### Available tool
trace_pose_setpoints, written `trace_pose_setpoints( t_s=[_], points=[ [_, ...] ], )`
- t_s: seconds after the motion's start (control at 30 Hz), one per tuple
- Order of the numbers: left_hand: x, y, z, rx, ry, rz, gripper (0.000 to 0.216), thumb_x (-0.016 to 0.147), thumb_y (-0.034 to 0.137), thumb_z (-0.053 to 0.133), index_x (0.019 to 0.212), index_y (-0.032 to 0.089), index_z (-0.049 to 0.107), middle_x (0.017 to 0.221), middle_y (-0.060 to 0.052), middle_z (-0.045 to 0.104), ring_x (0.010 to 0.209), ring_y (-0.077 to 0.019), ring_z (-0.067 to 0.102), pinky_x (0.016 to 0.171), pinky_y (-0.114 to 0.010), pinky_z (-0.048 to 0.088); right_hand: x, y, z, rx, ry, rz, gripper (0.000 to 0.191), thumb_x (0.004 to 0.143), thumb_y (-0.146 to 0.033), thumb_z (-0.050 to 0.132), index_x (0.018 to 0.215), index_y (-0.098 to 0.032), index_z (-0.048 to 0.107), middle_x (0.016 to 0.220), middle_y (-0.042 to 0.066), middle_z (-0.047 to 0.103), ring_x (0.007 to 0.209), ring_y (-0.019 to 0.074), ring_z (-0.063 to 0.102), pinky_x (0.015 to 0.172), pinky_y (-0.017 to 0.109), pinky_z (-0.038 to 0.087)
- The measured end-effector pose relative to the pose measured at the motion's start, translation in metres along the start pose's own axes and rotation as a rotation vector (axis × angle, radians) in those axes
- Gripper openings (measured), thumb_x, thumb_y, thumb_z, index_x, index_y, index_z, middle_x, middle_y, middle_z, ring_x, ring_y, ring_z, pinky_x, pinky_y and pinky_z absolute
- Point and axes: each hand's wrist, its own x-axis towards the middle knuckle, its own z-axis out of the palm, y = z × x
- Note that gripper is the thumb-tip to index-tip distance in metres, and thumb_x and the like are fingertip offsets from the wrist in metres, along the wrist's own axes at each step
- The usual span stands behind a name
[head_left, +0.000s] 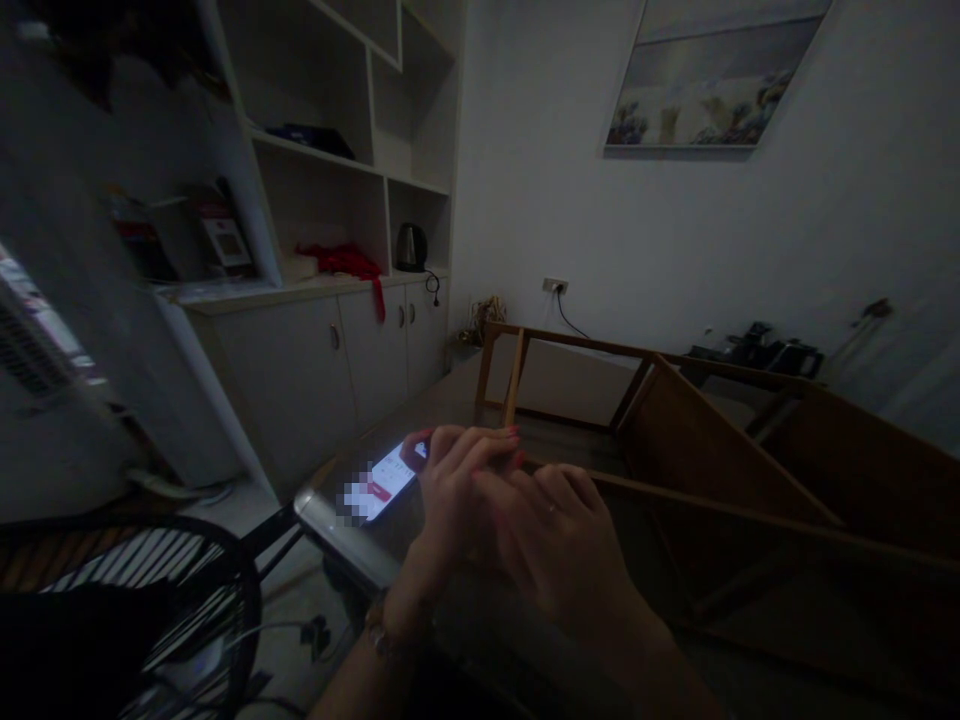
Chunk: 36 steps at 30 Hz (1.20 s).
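Observation:
My left hand [454, 485] is over the table edge, its fingers stretched to the right and its thumb apart by a lit smartphone [394, 478]. The phone lies face up, partly behind that hand. Close against it, my right hand [562, 530] has bent fingers pressed together near the left fingertips. Its own fingertips are mostly hidden, and whatever they hold, if anything, cannot be made out. Just beyond both hands, a brown wooden frame [592, 490] with slats and panels lies on its side across the table.
A black woven chair [251, 600] stands at the lower left. Cables [319, 635] lie on the floor. Behind is a white cabinet [292, 370] with shelves, a kettle [411, 247] and red cloth [349, 262]. A picture [705, 90] hangs above a wall socket [555, 286].

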Motion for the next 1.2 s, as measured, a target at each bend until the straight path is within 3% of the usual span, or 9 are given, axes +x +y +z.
trace_pose_setpoints(
  t_s=[0.33,0.53,0.67,0.87,1.03,1.2],
  points=[
    [-0.002,-0.003,0.0,0.008,-0.024,0.016,0.025,0.102,0.041,0.049,0.1,0.027,0.071,0.099,-0.001,0.08,0.09,-0.0222,0.064,0.083,-0.04,0.046,-0.002,0.01,-0.01,0.132,-0.07,0.047,0.028,0.106,-0.026,0.039,0.122,-0.024,0.061,0.099,0.003,0.065,0.091,0.0197,0.051,0.086,0.035,0.038],
    [-0.005,-0.007,0.003,-0.004,-0.021,0.029,0.021,0.101,0.036,0.052,0.1,0.027,0.071,0.101,-0.001,0.08,0.091,-0.0227,0.063,0.083,-0.041,0.045,-0.002,0.019,-0.026,0.191,-0.15,0.091,0.022,0.105,-0.031,0.048,0.118,-0.031,0.066,0.117,0.002,0.065,0.103,0.0196,0.052,0.09,0.035,0.04],
    [-0.004,-0.005,0.003,0.006,-0.001,0.034,0.015,0.099,0.031,0.056,0.099,0.027,0.07,0.101,0.0,0.08,0.089,-0.0224,0.062,0.082,-0.04,0.044,-0.004,0.024,-0.029,0.231,-0.221,0.068,0.028,0.106,-0.031,0.047,0.127,-0.036,0.064,0.124,-0.001,0.064,0.108,0.0178,0.053,0.091,0.034,0.041],
    [-0.004,-0.005,0.002,0.0,-0.016,0.031,0.012,0.098,0.03,0.058,0.1,0.029,0.07,0.1,0.001,0.08,0.09,-0.0223,0.062,0.082,-0.04,0.045,-0.006,0.029,-0.028,0.209,-0.204,0.058,0.031,0.102,-0.03,0.056,0.129,-0.043,0.064,0.125,-0.002,0.064,0.108,0.0183,0.053,0.09,0.034,0.043],
    [-0.004,-0.005,0.001,0.021,-0.034,0.028,0.019,0.099,0.037,0.053,0.098,0.03,0.071,0.098,0.001,0.08,0.091,-0.0228,0.063,0.083,-0.041,0.043,-0.004,0.025,-0.023,0.175,-0.17,0.074,0.028,0.094,-0.033,0.068,0.121,-0.042,0.068,0.118,-0.001,0.066,0.107,0.0198,0.053,0.088,0.035,0.046],
    [-0.004,-0.005,0.0,0.024,-0.04,0.02,0.017,0.098,0.038,0.056,0.099,0.03,0.07,0.099,0.001,0.08,0.09,-0.0241,0.062,0.085,-0.043,0.042,-0.004,0.023,-0.021,0.182,-0.096,0.064,0.02,0.094,-0.035,0.069,0.114,-0.038,0.071,0.112,-0.001,0.068,0.105,0.0209,0.051,0.089,0.035,0.044]
  ],
)
